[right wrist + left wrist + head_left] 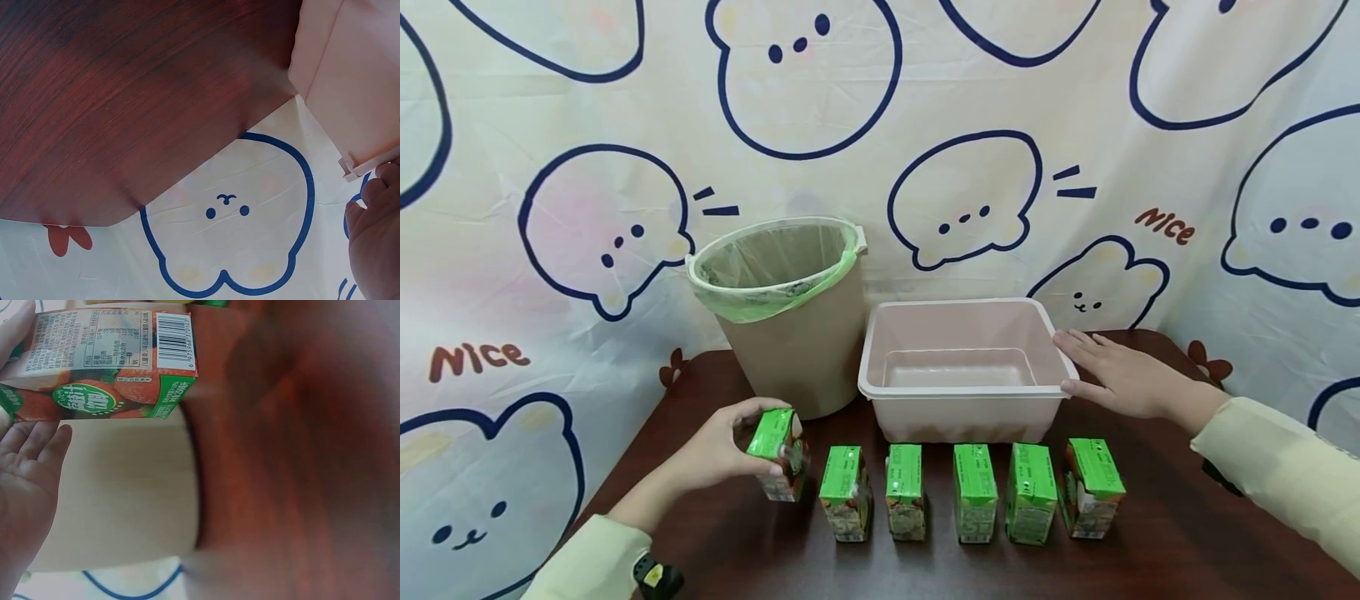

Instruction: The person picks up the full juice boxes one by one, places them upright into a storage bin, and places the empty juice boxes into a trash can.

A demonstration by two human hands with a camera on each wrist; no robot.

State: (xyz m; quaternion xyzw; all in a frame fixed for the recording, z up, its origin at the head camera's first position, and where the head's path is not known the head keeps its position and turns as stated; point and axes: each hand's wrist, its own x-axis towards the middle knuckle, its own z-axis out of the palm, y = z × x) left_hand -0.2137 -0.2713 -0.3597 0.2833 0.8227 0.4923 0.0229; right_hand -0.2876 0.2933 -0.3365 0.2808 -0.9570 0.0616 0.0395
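My left hand (718,446) grips a juice box (775,437) with a green top between thumb and fingers, at the left end of a row. In the left wrist view this juice box (112,394) shows strawberry pictures and a barcode on its sides. My right hand (1123,379) rests with extended fingers on the right rim of a pale pink plastic basin (962,417). In the right wrist view, the fingers of the right hand (378,225) are at the basin's rim (375,164).
Several similar juice boxes (975,492) stand upright in a row in front of the basin. Behind the left hand is a beige trash bin (805,350) with a green liner bag (752,308). All stand on a dark wooden table (925,575) before a cartoon-printed backdrop (820,192).
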